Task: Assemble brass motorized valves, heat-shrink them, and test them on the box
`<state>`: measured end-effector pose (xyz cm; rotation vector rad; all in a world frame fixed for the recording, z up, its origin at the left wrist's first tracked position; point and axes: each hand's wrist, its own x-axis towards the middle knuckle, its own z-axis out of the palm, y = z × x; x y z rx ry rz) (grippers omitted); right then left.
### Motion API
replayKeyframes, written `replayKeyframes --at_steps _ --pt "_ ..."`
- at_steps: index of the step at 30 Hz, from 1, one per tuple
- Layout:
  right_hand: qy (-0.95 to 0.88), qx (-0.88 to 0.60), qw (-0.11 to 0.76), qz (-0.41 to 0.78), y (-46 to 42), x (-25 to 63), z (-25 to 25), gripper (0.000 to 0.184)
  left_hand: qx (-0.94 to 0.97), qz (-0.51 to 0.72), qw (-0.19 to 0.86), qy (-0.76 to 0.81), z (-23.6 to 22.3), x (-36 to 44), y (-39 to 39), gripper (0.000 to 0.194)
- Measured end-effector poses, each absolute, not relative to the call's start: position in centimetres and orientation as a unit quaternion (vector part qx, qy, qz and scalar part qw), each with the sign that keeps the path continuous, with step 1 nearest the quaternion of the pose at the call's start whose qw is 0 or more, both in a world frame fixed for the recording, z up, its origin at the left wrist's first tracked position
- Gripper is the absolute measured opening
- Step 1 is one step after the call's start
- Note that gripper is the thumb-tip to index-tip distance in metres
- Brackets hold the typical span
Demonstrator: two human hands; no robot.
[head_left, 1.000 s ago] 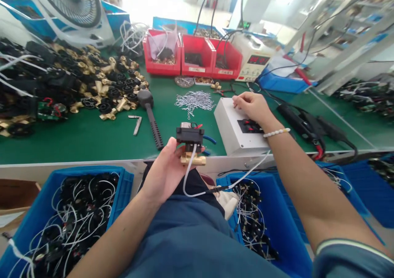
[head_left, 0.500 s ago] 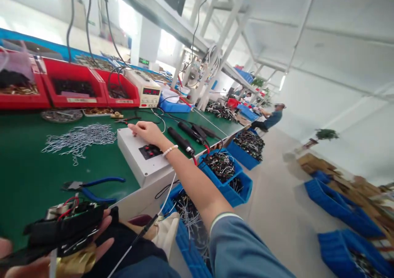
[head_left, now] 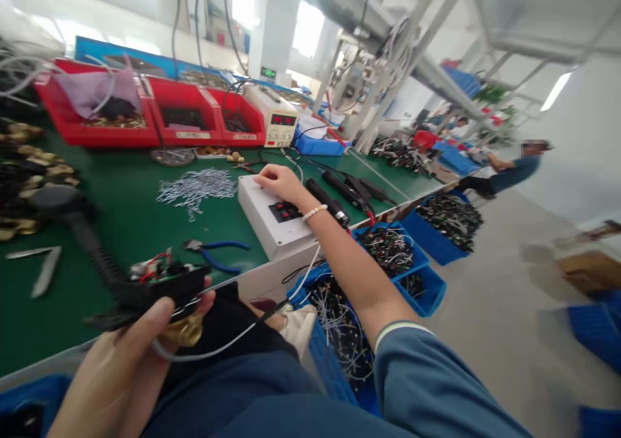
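Observation:
My left hand point(head_left: 129, 360) is wrapped round a black plastic housing point(head_left: 162, 292) at the bench's front edge. The housing has an exposed circuit board, red wires and a black stem with a round end. A brass fitting point(head_left: 187, 331) sits on its underside, and a grey-white cable point(head_left: 218, 350) trails from it across my lap. Farther off, my right hand point(head_left: 281, 184) rests on a white box point(head_left: 257, 208) with red and black sockets in its top. Its fingers are curled in; anything between them is hidden. Blue-handled cutting pliers point(head_left: 218, 250) lie between the two hands.
Black cylindrical tools point(head_left: 330, 198) lie right of the box. Thin metal hooks point(head_left: 198, 189) are heaped behind the pliers. Red bins point(head_left: 182, 118) and a power supply point(head_left: 279, 124) line the back. Blue crates point(head_left: 388, 250) of cabled parts stand below; a co-worker point(head_left: 517, 166) sits beyond.
The view has swung left, bringing brass parts at the far left into sight. My left hand has raised and turned the housing. My right hand stays on the white box.

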<state>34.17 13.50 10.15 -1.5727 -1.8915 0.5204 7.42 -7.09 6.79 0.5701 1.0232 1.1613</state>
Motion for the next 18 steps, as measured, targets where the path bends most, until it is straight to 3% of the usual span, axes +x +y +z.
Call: replayKeyframes --at_steps 2,9,18 --pt "-0.711 -0.584 0.327 0.216 13.8 34.1 10.0 0.015 0.257 0.536 0.661 0.458 8.2 7.9 -7.1 0.065" --pt "-0.707 -0.59 0.335 0.197 15.0 34.6 9.2 0.009 0.212 0.584 0.666 0.413 7.7 8.1 -6.8 0.039" --pt "-0.684 -0.633 0.326 0.162 13.9 34.1 9.7 0.007 0.196 0.59 0.691 0.37 8.9 7.9 -7.5 0.043"
